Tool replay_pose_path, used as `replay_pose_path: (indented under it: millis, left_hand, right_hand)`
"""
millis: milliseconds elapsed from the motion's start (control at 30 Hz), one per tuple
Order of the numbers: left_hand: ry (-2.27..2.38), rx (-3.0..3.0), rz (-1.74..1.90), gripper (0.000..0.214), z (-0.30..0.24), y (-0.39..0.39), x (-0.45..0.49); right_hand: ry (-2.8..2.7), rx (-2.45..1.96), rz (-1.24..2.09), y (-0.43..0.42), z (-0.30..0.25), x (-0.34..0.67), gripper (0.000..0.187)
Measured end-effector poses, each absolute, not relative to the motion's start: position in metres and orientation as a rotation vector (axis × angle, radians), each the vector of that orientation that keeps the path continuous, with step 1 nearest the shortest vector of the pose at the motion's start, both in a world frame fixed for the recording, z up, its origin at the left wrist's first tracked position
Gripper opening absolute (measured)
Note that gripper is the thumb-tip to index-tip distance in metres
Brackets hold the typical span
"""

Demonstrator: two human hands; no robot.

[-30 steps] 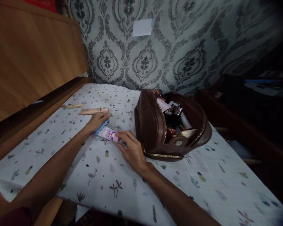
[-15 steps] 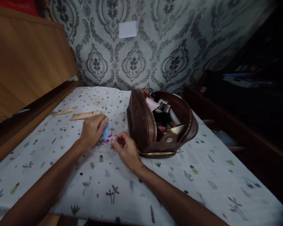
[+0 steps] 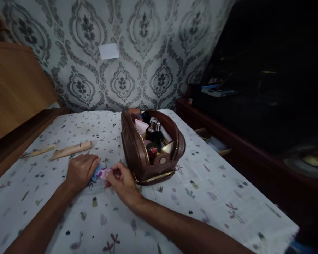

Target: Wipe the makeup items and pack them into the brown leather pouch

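Our left hand (image 3: 81, 171) grasps a blue cloth (image 3: 95, 174) that now hides more of the tube (image 3: 102, 173) our right hand (image 3: 124, 184) pinches, so most of it seems wrapped.

1 head view, forward and down

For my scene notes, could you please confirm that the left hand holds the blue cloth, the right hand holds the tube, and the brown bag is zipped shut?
Not quite: in the head view the brown bag is open, its contents showing. The left hand holds the blue cloth, and the right hand the tube.
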State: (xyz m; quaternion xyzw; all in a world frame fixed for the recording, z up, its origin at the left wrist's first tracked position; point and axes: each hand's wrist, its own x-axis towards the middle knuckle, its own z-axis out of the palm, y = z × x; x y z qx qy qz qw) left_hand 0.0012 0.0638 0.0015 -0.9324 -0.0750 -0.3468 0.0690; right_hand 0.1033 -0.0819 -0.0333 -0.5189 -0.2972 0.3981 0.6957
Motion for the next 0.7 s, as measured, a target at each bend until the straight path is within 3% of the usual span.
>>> replay_pose_path:
  millis: [200,333,567,700]
  left_hand:
    - [-0.718,-3.118,-1.235,0.047,0.009,0.056,0.003]
    - [-1.152,-3.356,-1.323,0.055,0.014,0.030,0.013]
    - [-0.996,-3.337,-1.302,0.046,0.004,0.011,0.022]
    - [-1.029,-3.224,-1.334,0.040,0.006,0.022,0.015]
  right_hand:
    - [-0.739,-1.064,0.922,-0.086,-0.026,0.102,0.040]
    - [-0.905,-1.196,0.718,-0.093,-0.019,0.103,0.031]
    - [-0.935,-1.395,0.509,-0.096,-0.016,0.108,0.013]
    - [-0.892,-1.425,0.573,-0.099,-0.014,0.111,0.015]
